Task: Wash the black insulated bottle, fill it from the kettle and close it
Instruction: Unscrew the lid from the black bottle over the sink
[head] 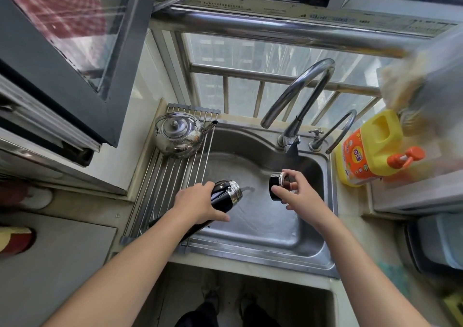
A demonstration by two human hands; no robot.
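My left hand grips the black insulated bottle around its body, tilted over the steel sink with its steel neck pointing right; a thin trickle leaves its mouth. My right hand holds the bottle's black lid with a steel rim, apart from the bottle and just below the tap. The shiny steel kettle stands upright on the roll-up drying rack at the sink's back left corner, its spout pointing right.
A tall curved tap and a smaller tap rise behind the sink. A yellow detergent jug with an orange pump stands on the right ledge. An open window frame juts in at the upper left.
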